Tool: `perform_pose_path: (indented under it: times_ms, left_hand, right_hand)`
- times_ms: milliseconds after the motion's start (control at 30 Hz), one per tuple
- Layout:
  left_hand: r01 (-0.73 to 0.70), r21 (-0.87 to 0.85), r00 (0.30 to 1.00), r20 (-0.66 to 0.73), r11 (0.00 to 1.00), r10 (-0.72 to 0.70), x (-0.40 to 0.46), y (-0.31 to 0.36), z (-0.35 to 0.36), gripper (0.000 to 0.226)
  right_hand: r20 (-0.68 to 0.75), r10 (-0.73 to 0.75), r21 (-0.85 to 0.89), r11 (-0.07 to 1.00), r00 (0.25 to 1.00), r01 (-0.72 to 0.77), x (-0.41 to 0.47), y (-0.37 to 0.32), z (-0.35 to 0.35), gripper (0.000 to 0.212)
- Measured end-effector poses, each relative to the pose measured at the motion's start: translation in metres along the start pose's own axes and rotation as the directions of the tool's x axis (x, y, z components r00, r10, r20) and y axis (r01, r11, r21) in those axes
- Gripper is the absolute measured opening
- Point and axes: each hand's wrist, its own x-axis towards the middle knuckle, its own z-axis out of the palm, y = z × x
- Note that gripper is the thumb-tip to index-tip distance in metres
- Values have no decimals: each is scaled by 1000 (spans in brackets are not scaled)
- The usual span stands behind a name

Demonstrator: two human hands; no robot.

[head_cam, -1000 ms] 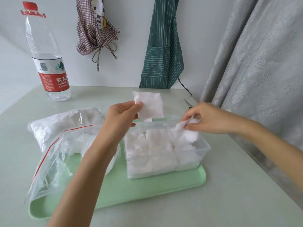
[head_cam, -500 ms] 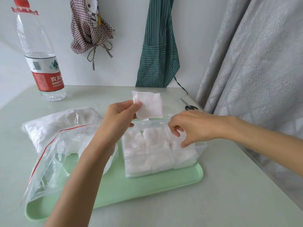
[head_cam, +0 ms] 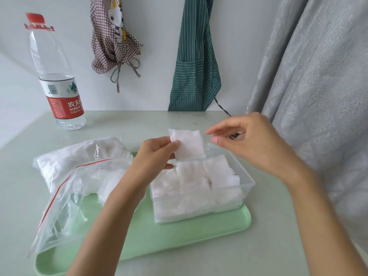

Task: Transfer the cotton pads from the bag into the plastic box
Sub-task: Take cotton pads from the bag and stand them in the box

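A water bottle (head_cam: 57, 76) stands on the table (head_cam: 278, 246); two aprons, checked (head_cam: 111, 36) and striped (head_cam: 196, 56), hang beside what seems a curtain (head_cam: 318, 76).

Square pad (head_cam: 188, 144) upright above pad-filled box (head_cam: 246, 181) (clear); bag (head_cam: 65, 186) left.

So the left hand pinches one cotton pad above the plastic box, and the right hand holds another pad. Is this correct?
Not quite. The head view shows the right hand holding nothing, fingers loosely apart. The left hand does pinch one cotton pad above the plastic box.
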Motion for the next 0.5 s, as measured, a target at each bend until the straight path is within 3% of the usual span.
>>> perform_pose_path:
  times_ms: [100,233,400,500]
  left_hand:
    - [2,32,1000,25,999,-3,-1,2,3,24]
    - [82,-49,996,21,995,-81,0,4,5,22]
    - [91,-58,996,18,994,-90,-1,4,6,24]
    - [83,-30,996,25,996,-82,-3,4,6,24]
  right_hand:
    - [17,-85,-25,996,996,85,-6,8,26,33]
    - [-9,-114,-116,987,993,112,-3,21,36,51]
    - [-40,-151,-94,985,988,146,-3,25,38,33]
    - [-129,-178,-109,980,976,164,-3,26,43,20]
